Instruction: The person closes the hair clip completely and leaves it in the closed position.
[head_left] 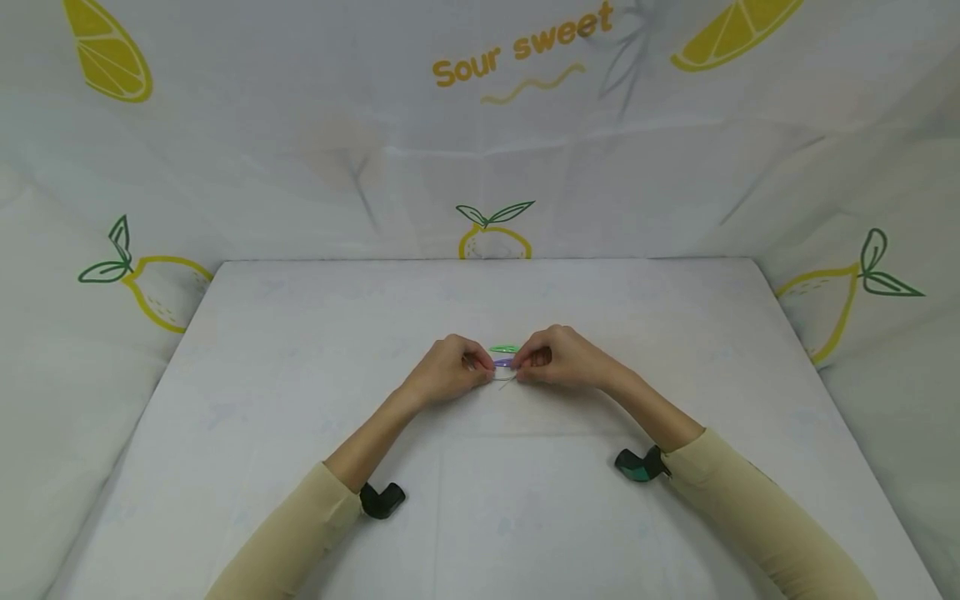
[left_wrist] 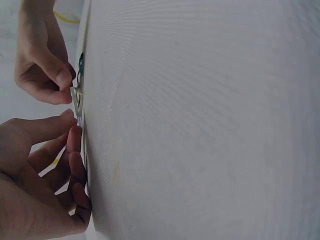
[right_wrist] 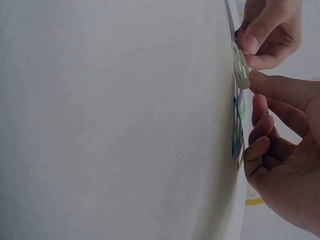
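A pale, whitish snap hair clip [right_wrist: 241, 70] is held between the two hands, low over the table; its parts look spread apart in the left wrist view. My left hand [head_left: 450, 368] pinches one end between thumb and fingertips. At the other end, my right hand [head_left: 564, 358] pinches with thumb and index finger, its remaining fingers curled loosely. Just beyond the fingertips, a purple hair clip [head_left: 502, 363] lies on the table, with a green hair clip [head_left: 504, 349] behind it. A teal clip [right_wrist: 236, 131] shows beside the right hand in the right wrist view.
The white cloth-covered table [head_left: 300, 333] extends around both hands. A pale curtain with lemon prints [head_left: 300, 167] encloses its back and sides. Dark wrist-worn devices [head_left: 384, 501] stick out from the sleeves near the tabletop.
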